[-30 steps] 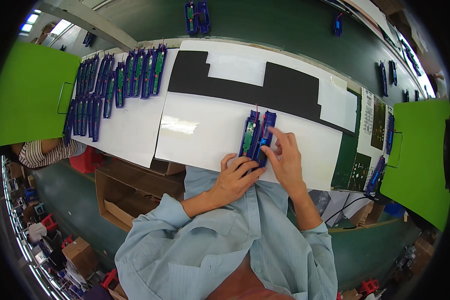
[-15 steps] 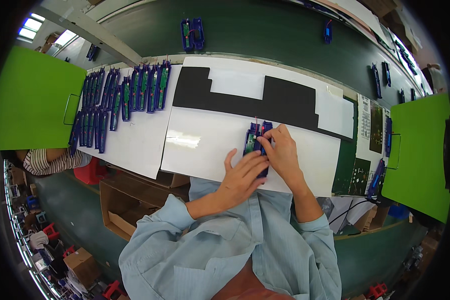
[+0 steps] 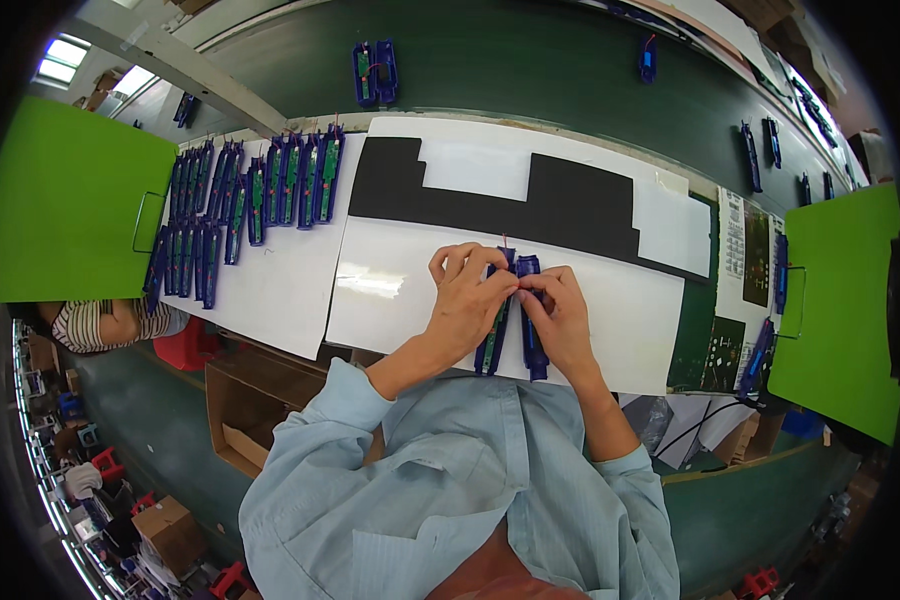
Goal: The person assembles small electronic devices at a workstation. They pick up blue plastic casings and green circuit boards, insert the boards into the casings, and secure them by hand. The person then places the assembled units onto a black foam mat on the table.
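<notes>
On the white work surface in front of me lie two long blue plastic housing halves side by side. The left blue half (image 3: 494, 345) holds a green circuit board, and a thin red wire sticks up at its far end. The right blue half (image 3: 534, 348) stands slightly apart from it. My left hand (image 3: 462, 302) bends over the board half, its thumb and fingertips pinched at its upper part. Over the other half, my right hand (image 3: 562, 318) pinches close to the left fingertips. Whatever small piece sits between the fingers is too hidden to name.
Several blue housings with green boards (image 3: 257, 200) stand in rows at left. A black cut-out sheet (image 3: 580, 205) lies beyond my hands. Behind runs a green belt (image 3: 530, 80) carrying an opened blue housing (image 3: 375, 75). Green panels (image 3: 70, 200) flank both sides; a person's striped sleeve shows at left.
My left hand has risen from the lower part of the housings and turned into a pinch beside the right fingertips. The two halves now lie farther apart. Housings on the belt have shifted slightly left.
</notes>
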`<action>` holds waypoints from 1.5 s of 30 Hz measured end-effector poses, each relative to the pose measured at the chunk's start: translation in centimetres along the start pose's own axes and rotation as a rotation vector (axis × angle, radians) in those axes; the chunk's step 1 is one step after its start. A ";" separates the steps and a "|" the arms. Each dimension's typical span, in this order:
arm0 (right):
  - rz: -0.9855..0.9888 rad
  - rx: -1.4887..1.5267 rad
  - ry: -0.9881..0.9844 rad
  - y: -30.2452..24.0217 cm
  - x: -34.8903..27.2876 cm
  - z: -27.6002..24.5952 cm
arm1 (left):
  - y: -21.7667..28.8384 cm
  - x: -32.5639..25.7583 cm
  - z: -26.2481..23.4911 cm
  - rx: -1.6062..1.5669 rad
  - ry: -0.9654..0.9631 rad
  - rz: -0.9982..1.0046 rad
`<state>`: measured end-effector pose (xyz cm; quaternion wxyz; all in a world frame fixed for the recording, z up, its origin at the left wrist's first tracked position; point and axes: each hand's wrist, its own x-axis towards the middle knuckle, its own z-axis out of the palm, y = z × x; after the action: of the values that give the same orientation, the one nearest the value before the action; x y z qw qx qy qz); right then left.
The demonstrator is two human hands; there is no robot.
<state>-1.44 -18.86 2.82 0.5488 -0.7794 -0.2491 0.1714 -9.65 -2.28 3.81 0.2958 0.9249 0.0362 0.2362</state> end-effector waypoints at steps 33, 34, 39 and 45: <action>-0.454 -0.341 -0.296 -1.3 -0.3 -0.8 | 3.8 -6.4 0.4 -0.054 -0.021 -0.190; -0.464 -0.363 -0.306 -1.3 -0.3 -0.7 | 3.8 -6.4 0.4 -0.062 -0.015 -0.188; -0.511 -0.461 -0.360 -1.7 -0.1 -0.9 | 3.6 -6.6 0.7 -0.086 0.009 -0.180; -0.484 -0.507 -0.436 -2.1 0.7 -1.1 | 3.2 -7.2 1.4 -0.027 0.026 -0.136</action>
<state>-0.70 -18.77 5.17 0.2980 -0.7541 -0.5702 0.1317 -15.65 -7.16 1.65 0.3232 0.9131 0.0994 0.2279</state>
